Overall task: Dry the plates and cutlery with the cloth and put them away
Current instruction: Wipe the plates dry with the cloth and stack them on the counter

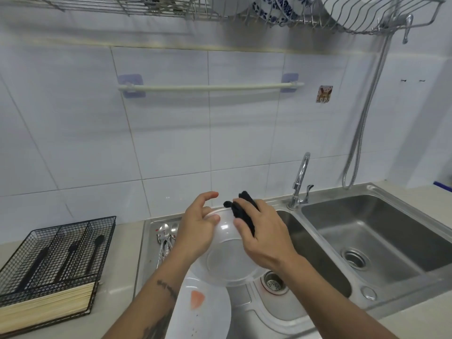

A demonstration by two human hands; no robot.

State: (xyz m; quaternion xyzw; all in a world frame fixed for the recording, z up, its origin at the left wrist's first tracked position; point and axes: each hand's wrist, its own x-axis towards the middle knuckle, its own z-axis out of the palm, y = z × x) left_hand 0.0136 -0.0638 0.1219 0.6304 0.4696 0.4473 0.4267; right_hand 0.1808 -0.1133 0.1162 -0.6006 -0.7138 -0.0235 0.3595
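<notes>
Here a white plate [227, 263] is held tilted over the sink's [381, 243] left side, with its far rim up. The left hand [195, 231] holds the plate at its left rim: the thumb lies on the inside, and the other fingers are spread, with the first finger lifted off. The right hand [263, 237] has a firm grip on a black cloth [242, 214]; its fingers curl round the cloth and press it on the plate's top rim. A bit of cloth sticks out above the fingers.

Just below the held plate, a second white plate [205, 311] lies near the front edge of the sink. It has an orange mark on it. To the left of the hands, some shiny spoons [165, 238] lie in a bunch on the flat metal part of the sink.

On the worktop [122, 277] at the left sits a black wire tray [56, 255]. It has long slots with dark tools in them, but those are too blurred to name. Pale chopsticks [44, 304] fill the slot at its front.

The sink has two bowls, each with a drain. A tap [299, 182] stands behind them. On the tiled wall there is a pale rail [210, 88]. High up hangs a wire rack [269, 13] with more plates standing in it. A metal hose [364, 113] drops from the rack toward the sink.
</notes>
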